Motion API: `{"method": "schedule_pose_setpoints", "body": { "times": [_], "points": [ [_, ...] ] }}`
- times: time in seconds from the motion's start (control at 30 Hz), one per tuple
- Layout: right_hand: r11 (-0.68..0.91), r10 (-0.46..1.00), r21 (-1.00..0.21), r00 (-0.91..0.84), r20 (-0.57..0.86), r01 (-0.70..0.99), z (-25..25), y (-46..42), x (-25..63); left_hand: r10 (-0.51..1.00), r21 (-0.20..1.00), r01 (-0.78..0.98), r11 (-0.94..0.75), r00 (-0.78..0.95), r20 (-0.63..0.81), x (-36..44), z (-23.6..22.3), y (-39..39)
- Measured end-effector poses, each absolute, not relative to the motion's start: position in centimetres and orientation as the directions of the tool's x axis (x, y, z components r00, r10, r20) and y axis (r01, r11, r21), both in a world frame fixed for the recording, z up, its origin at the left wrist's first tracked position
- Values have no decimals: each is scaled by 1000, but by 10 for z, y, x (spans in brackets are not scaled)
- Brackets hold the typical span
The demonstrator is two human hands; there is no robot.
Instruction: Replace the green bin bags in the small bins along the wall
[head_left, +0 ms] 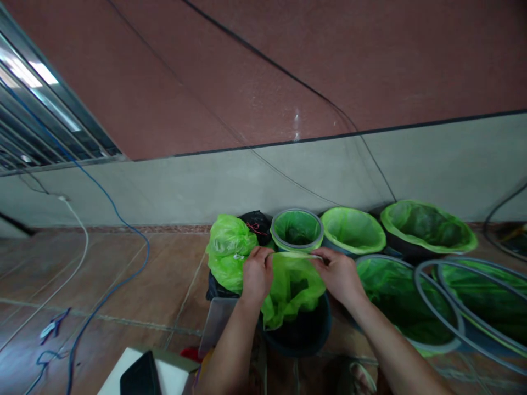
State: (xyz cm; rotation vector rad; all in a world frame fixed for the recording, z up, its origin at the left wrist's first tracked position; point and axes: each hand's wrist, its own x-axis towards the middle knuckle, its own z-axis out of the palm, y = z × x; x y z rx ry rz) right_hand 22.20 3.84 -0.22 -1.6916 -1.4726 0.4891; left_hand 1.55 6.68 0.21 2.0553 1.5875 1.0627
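Note:
Both my hands pinch the top edge of a thin green plastic bag [292, 288] and stretch it between them. My left hand [257, 274] grips the bag's left edge with closed fingers. My right hand [340, 274] grips its right edge the same way. The bag hangs over a dark round bin [302, 334] just below it. A filled, tied green bag [228, 249] sits close to the left of my left hand.
Several round bins lined with green bags [354, 230] stand along the grey wall and to the right, some with grey rings [438, 307]. A black bag [257, 222] lies behind. Blue and white cables [111, 285] trail over the brown tiled floor at left. A white box [164, 376] with a dark object sits near the bottom.

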Motion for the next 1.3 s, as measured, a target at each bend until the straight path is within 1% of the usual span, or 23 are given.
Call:
{"method": "schedule_pose_setpoints", "body": {
  "times": [0.07, 0.13, 0.23, 0.3, 0.43, 0.5, 0.67, 0.77, 0.87, 0.93, 1.03, 1.1, 1.2, 1.27, 1.3],
  "points": [
    [20, 955, -756, 212, 209, 654, -6, 38, 226, 930, 621, 734, -274, 37, 366, 14, 3, 67],
    [10, 978, -721, 143, 151, 693, -11, 38, 231, 925, 614, 753, -238, -19, 381, 12, 4, 67],
    [45, 998, -686, -7, 58, 727, -17, 35, 236, 919, 633, 730, -258, -17, 395, 12, 4, 67],
    [90, 995, -697, -43, 86, 712, -16, 32, 233, 918, 647, 699, -306, 37, 394, 13, 3, 66],
    [210, 974, -750, -64, 219, 627, -7, 30, 218, 908, 663, 637, -393, 157, 387, 22, 0, 61],
    [235, 969, -758, -81, 235, 608, -6, 32, 210, 901, 675, 605, -423, 201, 385, 28, -2, 58],
    [252, 955, -689, -59, 291, 679, -11, 35, 201, 898, 701, 561, -440, 265, 351, 35, -5, 54],
    [219, 948, -730, 35, 315, 647, -11, 36, 202, 907, 696, 583, -418, 301, 293, 34, -8, 55],
    [155, 946, -759, 127, 300, 632, -8, 35, 205, 919, 661, 640, -393, 304, 252, 30, -13, 58],
    [118, 944, -751, 162, 289, 650, -5, 34, 208, 932, 638, 679, -363, 266, 247, 26, -16, 61],
    [48, 945, -731, 206, 255, 681, -4, 36, 217, 954, 621, 728, -289, 162, 254, 18, -16, 67],
    [-8, 956, -701, 211, 203, 713, -7, 37, 227, 963, 610, 757, -233, 92, 254, 12, -12, 71],
    [-70, 977, -597, 177, 121, 799, -19, 38, 241, 968, 584, 794, -170, 23, 251, 4, -6, 73],
    [-55, 990, -524, 116, 83, 850, -29, 37, 247, 969, 563, 814, -143, -1, 247, 2, -3, 72],
    [-32, 994, -507, 83, 78, 861, -33, 36, 248, 969, 553, 821, -140, -2, 247, 3, -2, 71]
  ]
}}
